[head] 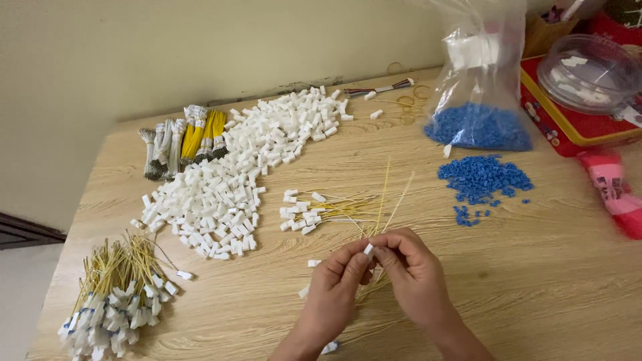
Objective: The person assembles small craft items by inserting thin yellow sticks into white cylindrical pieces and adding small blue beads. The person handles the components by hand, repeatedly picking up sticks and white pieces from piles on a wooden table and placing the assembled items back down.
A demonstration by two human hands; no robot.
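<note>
My left hand (338,284) and my right hand (414,274) meet low in the middle of the head view. Between their fingertips they pinch a small white plastic connector (368,249). Thin yellow wires (386,194) rise from the hands and slant away across the wooden table (548,281). Just beyond the hands lies a small bunch of yellow wires with white connectors (314,212) fitted on their ends. A single loose white connector (313,263) lies left of my left hand.
A big heap of white connectors (247,167) spreads over the left-centre. Finished wire bundles (117,294) lie front left, taped wire bundles (180,140) at the back left. Loose blue pieces (483,179) and a clear bag of them (478,100) sit right, beside a red tin (575,127).
</note>
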